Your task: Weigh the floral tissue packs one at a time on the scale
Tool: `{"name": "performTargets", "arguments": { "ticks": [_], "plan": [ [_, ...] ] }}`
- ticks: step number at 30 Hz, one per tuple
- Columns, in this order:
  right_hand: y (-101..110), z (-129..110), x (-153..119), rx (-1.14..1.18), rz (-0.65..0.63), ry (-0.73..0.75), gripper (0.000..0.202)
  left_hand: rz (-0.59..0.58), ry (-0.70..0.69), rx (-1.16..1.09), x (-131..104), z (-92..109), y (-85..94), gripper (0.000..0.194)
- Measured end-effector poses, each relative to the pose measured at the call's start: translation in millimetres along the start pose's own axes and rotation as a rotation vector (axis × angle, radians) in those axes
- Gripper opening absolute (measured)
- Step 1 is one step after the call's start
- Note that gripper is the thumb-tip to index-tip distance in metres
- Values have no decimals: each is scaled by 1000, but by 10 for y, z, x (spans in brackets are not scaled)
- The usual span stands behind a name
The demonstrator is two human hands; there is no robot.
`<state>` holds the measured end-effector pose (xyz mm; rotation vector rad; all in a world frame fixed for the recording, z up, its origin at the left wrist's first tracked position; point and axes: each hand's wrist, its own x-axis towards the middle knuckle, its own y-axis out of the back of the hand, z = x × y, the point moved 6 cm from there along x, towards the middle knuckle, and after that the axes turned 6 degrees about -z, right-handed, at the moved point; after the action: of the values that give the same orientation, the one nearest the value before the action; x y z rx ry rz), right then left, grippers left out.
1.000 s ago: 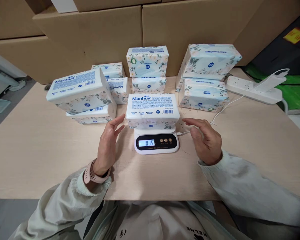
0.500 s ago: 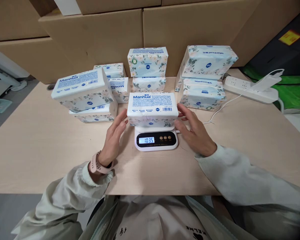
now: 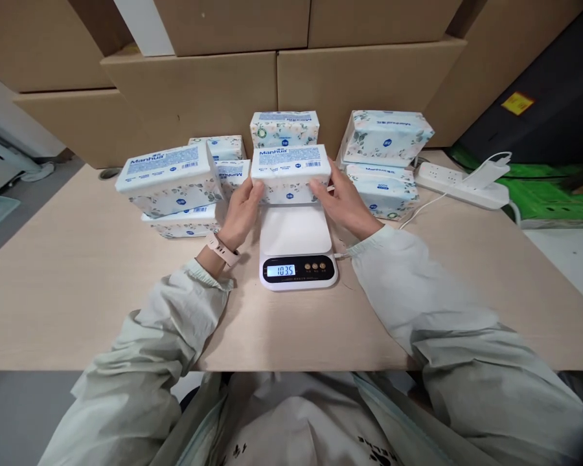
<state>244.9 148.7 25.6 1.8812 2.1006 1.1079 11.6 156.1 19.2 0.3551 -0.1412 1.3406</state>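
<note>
A: State of the hands?
B: Both engaged. The left hand (image 3: 240,215) grips the left end of a Manhua pack (image 3: 291,169), thumb against its near face. The right hand (image 3: 344,204) grips the opposite end likewise. A pale wristband (image 3: 222,250) sits on the left wrist.
A: Position of that pack?
B: Over the rear part of a white scale (image 3: 296,234); contact with the weighing plate cannot be determined. The plate's front is exposed, and the display (image 3: 280,270) reads 103.5. The scale stands about midway between the left and right edges of the table (image 3: 87,310), controls toward the near edge.
A: Surroundings?
B: A similar pack (image 3: 284,133) stands behind, by the far edge. A left stack (image 3: 175,184) lies toward the far left corner. A right stack (image 3: 387,142) is toward the far right corner, beside a power strip (image 3: 437,178). Cardboard boxes (image 3: 369,84) rise beyond the far edge.
</note>
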Motion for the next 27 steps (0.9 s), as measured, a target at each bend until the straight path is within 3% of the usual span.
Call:
{"name": "performTargets", "arguments": {
  "ticks": [10,15,22,27],
  "plan": [
    [-211,459,270,-105,64,-131,64,35,28,65,314,-279,-10,56],
    [-266,439,346,-162,45,-188,63,71,47,100,463,-470,-54,44],
    [-301,367,227,-239,-80,-304,74,73,129,234,453,-678,-16,21],
    [-346,509,199,-152,-100,-321,75,67,105,268,407,-705,-14,31]
  ]
}}
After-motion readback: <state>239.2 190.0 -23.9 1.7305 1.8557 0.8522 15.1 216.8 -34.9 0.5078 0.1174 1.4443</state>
